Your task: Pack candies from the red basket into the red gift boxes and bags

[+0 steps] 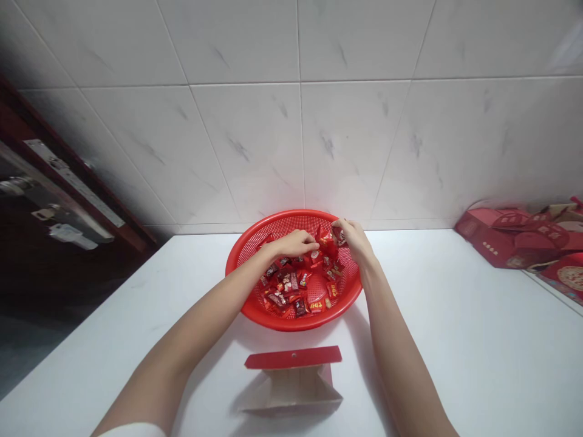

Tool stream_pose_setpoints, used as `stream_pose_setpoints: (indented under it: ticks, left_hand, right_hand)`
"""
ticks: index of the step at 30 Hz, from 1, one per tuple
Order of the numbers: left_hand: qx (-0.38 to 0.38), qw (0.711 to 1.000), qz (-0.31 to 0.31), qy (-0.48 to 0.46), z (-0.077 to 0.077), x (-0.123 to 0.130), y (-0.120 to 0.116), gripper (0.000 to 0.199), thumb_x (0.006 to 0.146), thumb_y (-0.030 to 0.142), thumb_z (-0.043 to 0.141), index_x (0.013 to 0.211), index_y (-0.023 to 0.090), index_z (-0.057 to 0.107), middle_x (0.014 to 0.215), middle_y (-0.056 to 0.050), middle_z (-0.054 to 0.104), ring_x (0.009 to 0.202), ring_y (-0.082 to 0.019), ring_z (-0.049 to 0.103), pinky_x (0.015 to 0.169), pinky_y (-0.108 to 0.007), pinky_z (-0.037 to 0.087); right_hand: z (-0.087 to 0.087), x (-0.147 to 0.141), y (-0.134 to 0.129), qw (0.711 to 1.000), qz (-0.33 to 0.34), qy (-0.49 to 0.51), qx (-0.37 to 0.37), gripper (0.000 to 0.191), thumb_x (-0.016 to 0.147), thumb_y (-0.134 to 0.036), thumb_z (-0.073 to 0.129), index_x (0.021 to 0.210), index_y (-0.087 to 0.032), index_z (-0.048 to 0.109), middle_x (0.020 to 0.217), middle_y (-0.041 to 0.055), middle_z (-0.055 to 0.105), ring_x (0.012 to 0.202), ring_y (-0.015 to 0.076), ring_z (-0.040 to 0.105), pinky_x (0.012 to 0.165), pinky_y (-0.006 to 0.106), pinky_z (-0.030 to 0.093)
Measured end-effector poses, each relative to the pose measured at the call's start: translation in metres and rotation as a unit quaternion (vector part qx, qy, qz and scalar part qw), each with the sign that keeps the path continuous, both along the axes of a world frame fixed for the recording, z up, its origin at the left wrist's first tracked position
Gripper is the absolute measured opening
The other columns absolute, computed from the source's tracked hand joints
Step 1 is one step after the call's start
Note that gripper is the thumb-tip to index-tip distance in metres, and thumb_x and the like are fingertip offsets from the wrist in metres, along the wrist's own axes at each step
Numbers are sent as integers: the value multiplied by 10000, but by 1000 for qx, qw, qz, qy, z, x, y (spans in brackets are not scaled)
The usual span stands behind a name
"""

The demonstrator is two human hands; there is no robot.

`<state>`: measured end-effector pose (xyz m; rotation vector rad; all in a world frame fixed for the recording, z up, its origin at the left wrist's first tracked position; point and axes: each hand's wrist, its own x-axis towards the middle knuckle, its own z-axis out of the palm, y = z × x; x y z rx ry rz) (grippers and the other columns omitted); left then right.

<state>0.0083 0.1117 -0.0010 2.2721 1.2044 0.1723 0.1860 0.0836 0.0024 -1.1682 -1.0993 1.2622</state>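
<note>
While at bskt (295, 325), R hand (356, 240) w/ candy (341, 237)

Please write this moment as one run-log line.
left hand: over packets in red basket, grip unclear | right hand: holding dark-red packet | open box: on white table

Glossy plastic basket (296, 325), shiny wrappers (288, 281), matt cardboard box (294, 359).
</note>
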Motion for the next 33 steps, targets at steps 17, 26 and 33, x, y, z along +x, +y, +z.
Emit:
stream_pose_setpoints:
  ticks: [17, 26, 33]
  left_hand:
    - [-18, 953, 51, -298, -1, 1, 3, 414, 826, 542, 657, 905, 138, 610, 738, 9, 599, 648, -112, 515, 617, -238, 414]
    - [-118, 950, 86, -277, 0, -4, 7, 374, 949, 502, 450, 891, 153, 570, 763, -29, 674, 683, -162, 641, 688, -288, 522]
    - [-141, 986, -6, 85, 4, -17, 1, 189, 696, 240, 657, 871, 179, 694, 728, 13, 695, 726, -163, 629, 628, -219, 441]
  right_hand:
    - [-7, 4, 2, 994, 105, 31, -30, 254, 560, -252, 779, 735, -180, 610, 652, -35, 637, 551, 121, 581, 513, 247, 502]
    - [-6, 6, 1, 993, 107, 47, -12, 342, 498, -175, 854, 753, -182, 626, 617, -3, 689, 556, 147, 642, 561, 260, 547]
    - [-12, 6, 6, 996, 86, 36, 9, 301, 496, -193, 825, 686, -195, 592, 564, -16, 652, 513, 137, 600, 489, 240, 501]
